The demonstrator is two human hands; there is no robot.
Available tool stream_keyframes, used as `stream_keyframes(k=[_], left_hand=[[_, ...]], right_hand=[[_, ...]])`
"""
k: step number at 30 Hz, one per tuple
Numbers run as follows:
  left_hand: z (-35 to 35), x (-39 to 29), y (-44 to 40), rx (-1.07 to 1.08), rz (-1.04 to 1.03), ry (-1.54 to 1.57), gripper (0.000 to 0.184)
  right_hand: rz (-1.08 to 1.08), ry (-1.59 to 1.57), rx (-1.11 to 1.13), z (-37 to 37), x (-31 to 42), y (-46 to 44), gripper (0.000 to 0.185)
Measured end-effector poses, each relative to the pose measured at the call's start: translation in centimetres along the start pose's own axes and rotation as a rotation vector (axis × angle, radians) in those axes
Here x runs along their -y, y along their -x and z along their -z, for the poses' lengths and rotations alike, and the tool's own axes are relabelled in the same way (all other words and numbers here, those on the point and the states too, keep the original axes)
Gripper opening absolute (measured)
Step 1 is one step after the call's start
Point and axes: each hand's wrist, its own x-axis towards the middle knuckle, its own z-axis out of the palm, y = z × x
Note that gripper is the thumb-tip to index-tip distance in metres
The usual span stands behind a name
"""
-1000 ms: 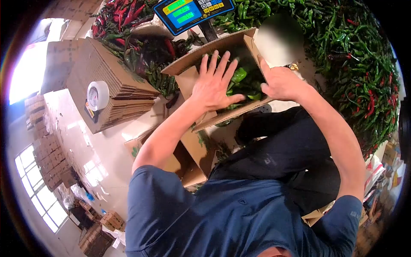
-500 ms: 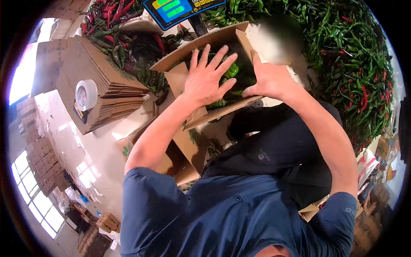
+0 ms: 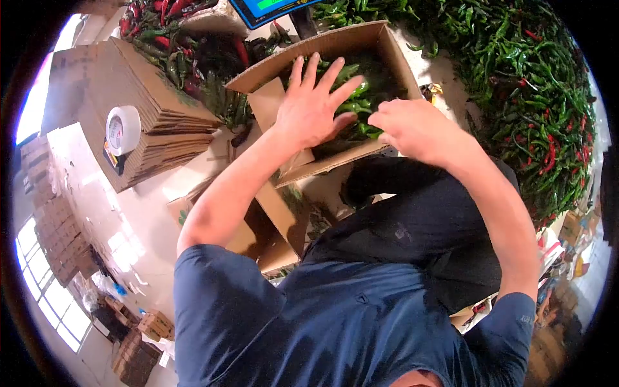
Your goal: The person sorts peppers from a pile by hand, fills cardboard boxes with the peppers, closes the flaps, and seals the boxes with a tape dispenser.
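Observation:
An open cardboard box (image 3: 322,44) stands in front of me, partly filled with green chili peppers (image 3: 364,97). My left hand (image 3: 313,106) is laid over the peppers at the left side of the box, palm down with fingers spread. At the box's right end is my right hand (image 3: 416,132), its fingers bent and drawn together over the near right corner. Its fingertips are beside the peppers; whether they pinch one is hidden. A loose box flap (image 3: 265,103) leans inward by my left wrist.
Flattened cardboard boxes (image 3: 155,97) are stacked at left, with a tape roll (image 3: 122,130) on them. A digital scale (image 3: 267,9) stands behind the box. A large pile of peppers (image 3: 516,84) lies at right, darker and red ones (image 3: 206,64) at upper left. Another open box (image 3: 277,226) is below.
My right hand has gone from a spread grip at the box's right wall to bent fingers over the peppers. My left hand has stayed nearly in place, still spread. The view has shifted slightly.

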Motion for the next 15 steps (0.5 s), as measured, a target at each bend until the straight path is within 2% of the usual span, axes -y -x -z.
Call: stream_keyframes(k=[2, 3, 6, 8, 10, 14, 15], left_hand=[[0.3, 0.0, 0.1, 0.041, -0.019, -0.056, 0.058], [0.4, 0.1, 0.2, 0.046, -0.012, -0.056, 0.057], [0.3, 0.7, 0.5, 0.063, 0.003, -0.045, 0.055], [0.2, 1.1, 0.8, 0.072, -0.006, -0.028, 0.053], [0.6, 1.4, 0.7, 0.069, -0.046, 0.047, 0.055], [1.6, 0.9, 0.7, 0.157, -0.126, 0.033, 0.062], [1.5, 0.9, 0.7, 0.180, -0.116, 0.035, 0.075]], right_hand=[[0.025, 0.046, 0.090, -0.3, -1.0, -2.1, 0.021], [0.083, -0.036, 0.151, 0.0, -1.2, -2.9, 0.017], [-0.014, -0.297, 0.140, -1.2, -1.5, -4.0, 0.019], [-0.057, -0.267, -0.079, -1.3, -2.6, -3.8, 0.025], [-0.178, -0.514, -0.251, -0.2, -2.6, -3.6, 0.026], [-0.240, -0.538, -0.032, -0.1, -2.9, -4.5, 0.024], [-0.211, -0.490, -0.096, -0.1, -2.7, -4.4, 0.021]])
